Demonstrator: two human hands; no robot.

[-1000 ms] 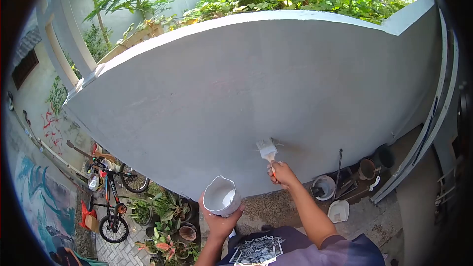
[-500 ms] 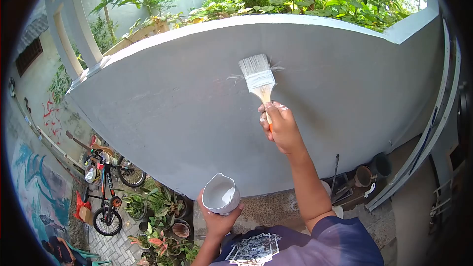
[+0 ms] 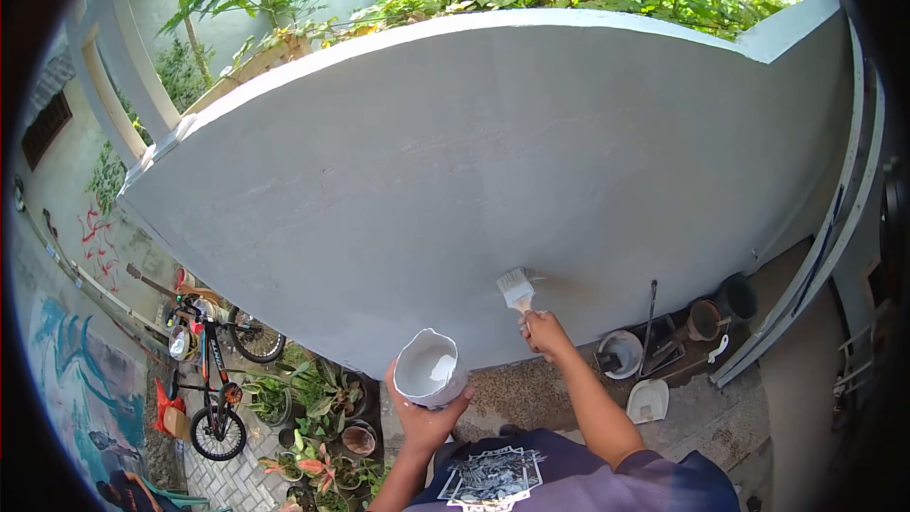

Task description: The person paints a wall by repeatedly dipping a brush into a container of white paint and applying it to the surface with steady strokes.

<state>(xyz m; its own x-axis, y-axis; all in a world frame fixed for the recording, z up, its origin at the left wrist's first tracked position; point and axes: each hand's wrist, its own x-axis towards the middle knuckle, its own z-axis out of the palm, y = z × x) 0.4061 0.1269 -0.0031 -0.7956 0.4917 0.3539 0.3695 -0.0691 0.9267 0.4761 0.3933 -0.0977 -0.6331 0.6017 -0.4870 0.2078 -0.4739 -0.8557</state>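
My right hand (image 3: pixel 544 332) is closed round the handle of a wide paintbrush (image 3: pixel 517 286). Its pale bristles point up and lie against the lower part of the grey wall (image 3: pixel 398 190). In my left hand (image 3: pixel 424 420) is a paint cup (image 3: pixel 428 370) with a ragged rim, tilted so its inside shows. White paint coats the inside, with a brighter patch on one side. The cup is to the left of the brush and below it, in front of the wall's foot.
Potted plants (image 3: pixel 322 393) and a bicycle (image 3: pixel 216 389) stand at the lower left. By the wall's foot on the right are a round basin (image 3: pixel 621 353), a white dustpan (image 3: pixel 648 401) and dark buckets (image 3: pixel 735 298). A person sits at the bottom left corner.
My right hand has brought the paintbrush down from the upper wall to near its foot. My left hand still holds the cup in nearly the same place. The view has tipped slightly downward.
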